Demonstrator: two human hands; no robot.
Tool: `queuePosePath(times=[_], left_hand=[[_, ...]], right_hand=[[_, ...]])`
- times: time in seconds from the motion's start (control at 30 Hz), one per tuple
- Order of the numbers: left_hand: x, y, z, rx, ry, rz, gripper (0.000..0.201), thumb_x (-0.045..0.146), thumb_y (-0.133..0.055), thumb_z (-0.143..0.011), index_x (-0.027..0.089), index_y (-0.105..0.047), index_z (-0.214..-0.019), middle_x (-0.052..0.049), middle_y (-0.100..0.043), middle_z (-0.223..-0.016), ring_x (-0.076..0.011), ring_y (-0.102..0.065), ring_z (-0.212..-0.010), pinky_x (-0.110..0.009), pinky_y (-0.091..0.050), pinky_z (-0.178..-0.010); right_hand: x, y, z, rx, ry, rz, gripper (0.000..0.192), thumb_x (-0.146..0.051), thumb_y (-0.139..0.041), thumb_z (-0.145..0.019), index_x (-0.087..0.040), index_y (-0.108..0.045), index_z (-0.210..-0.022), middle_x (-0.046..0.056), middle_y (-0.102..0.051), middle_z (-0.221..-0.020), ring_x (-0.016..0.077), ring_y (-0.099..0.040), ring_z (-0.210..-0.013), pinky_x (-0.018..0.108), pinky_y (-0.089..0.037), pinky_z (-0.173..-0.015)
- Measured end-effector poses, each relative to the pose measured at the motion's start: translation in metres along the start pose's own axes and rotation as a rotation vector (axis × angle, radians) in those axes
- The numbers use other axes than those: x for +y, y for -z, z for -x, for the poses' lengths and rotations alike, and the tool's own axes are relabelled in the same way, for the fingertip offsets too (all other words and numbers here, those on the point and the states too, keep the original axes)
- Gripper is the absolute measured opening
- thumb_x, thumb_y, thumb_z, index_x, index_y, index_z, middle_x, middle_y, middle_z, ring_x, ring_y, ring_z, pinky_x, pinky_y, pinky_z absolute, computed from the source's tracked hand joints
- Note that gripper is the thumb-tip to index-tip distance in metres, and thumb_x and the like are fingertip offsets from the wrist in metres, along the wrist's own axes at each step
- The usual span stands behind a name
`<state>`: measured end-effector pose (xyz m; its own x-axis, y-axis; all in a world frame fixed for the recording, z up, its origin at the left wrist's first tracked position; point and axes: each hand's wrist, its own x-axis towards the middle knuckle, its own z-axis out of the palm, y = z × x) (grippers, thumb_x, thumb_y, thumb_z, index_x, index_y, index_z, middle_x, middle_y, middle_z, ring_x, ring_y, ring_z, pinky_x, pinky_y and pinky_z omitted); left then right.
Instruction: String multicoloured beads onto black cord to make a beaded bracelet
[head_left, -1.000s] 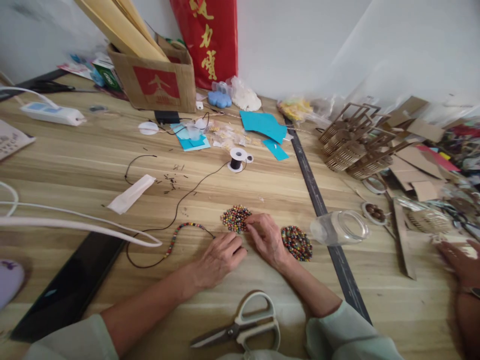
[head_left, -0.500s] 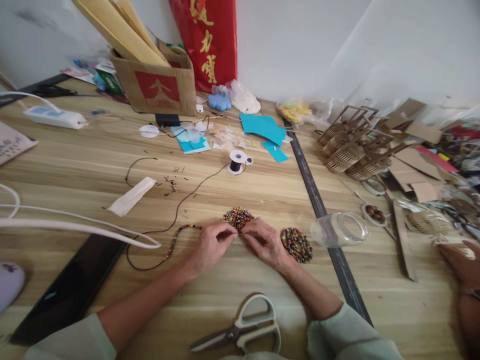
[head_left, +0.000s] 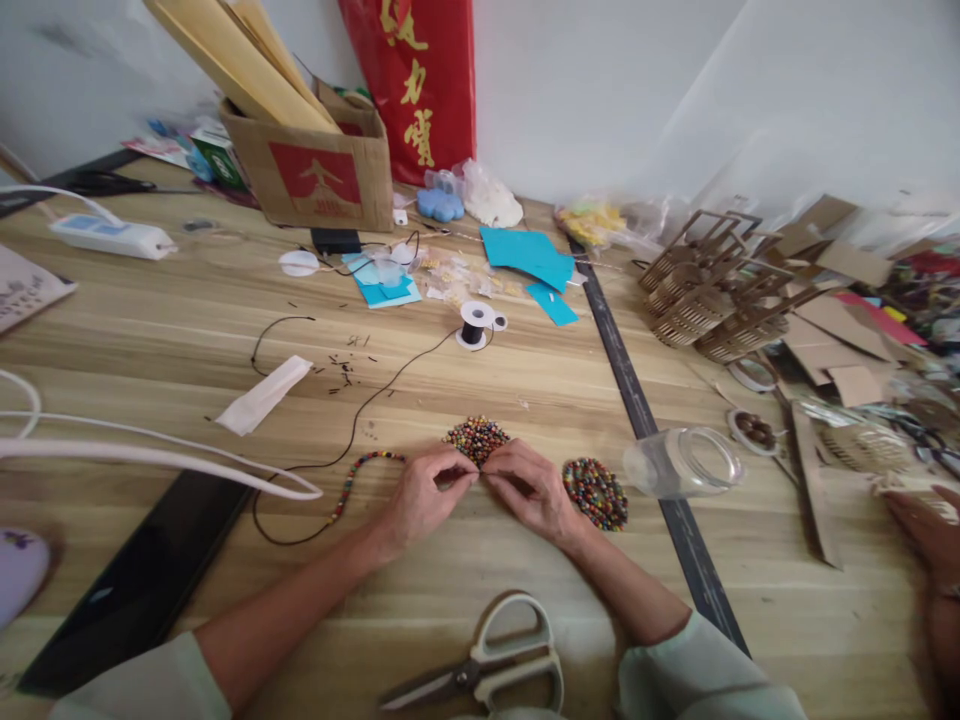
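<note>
My left hand (head_left: 421, 497) and my right hand (head_left: 528, 488) meet fingertip to fingertip on the wooden table (head_left: 525, 390), just in front of a pile of small coloured beads (head_left: 475, 437). The left fingers pinch the end of a black cord (head_left: 352, 430) that carries a strand of threaded beads (head_left: 358, 472) curving off to the left. The right fingers are pinched together, apparently on a single bead too small to make out. A second bead pile (head_left: 596, 492) lies right of my right hand. The cord runs back to a small spool (head_left: 474, 324).
Scissors (head_left: 495, 662) lie near the front edge between my forearms. A clear jar (head_left: 681, 461) lies on its side at the right. Another person's hand (head_left: 930, 530) is at the far right among cardboard pieces. A cardboard box (head_left: 315, 165), power strip (head_left: 112, 236) and white cables (head_left: 150, 455) are at the left.
My left hand has lifted off the table and come up to meet the right hand at the bead pile. Both hands now pinch together there.
</note>
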<state>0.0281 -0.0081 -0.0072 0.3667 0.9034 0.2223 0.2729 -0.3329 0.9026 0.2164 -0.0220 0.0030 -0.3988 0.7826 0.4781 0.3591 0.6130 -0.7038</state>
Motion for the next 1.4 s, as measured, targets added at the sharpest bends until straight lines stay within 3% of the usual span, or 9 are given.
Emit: queuePosePath(times=[0.3, 1.4], left_hand=[[-0.0020, -0.0007, -0.0002, -0.006, -0.004, -0.012, 0.011, 0.011, -0.059, -0.078, 0.014, -0.068, -0.072, -0.004, -0.069, -0.070, -0.0152, -0.062, -0.065, -0.025, -0.048, -0.064], [0.0017, -0.0009, -0.0001, -0.034, -0.027, -0.027, 0.012, 0.010, -0.059, -0.078, 0.016, -0.065, -0.070, -0.002, -0.066, -0.068, -0.0143, -0.059, -0.065, -0.024, -0.046, -0.063]], right_hand=[[0.0036, -0.0022, 0.0044, 0.025, -0.040, 0.020, 0.007, -0.020, -0.056, -0.090, -0.018, -0.061, -0.095, 0.007, -0.064, -0.084, 0.0174, -0.060, -0.078, 0.030, -0.051, -0.070], [0.0012, -0.0007, 0.0010, -0.036, -0.001, -0.018, 0.006, -0.019, -0.056, -0.091, -0.019, -0.061, -0.093, 0.008, -0.065, -0.085, 0.0186, -0.061, -0.081, 0.033, -0.051, -0.072]])
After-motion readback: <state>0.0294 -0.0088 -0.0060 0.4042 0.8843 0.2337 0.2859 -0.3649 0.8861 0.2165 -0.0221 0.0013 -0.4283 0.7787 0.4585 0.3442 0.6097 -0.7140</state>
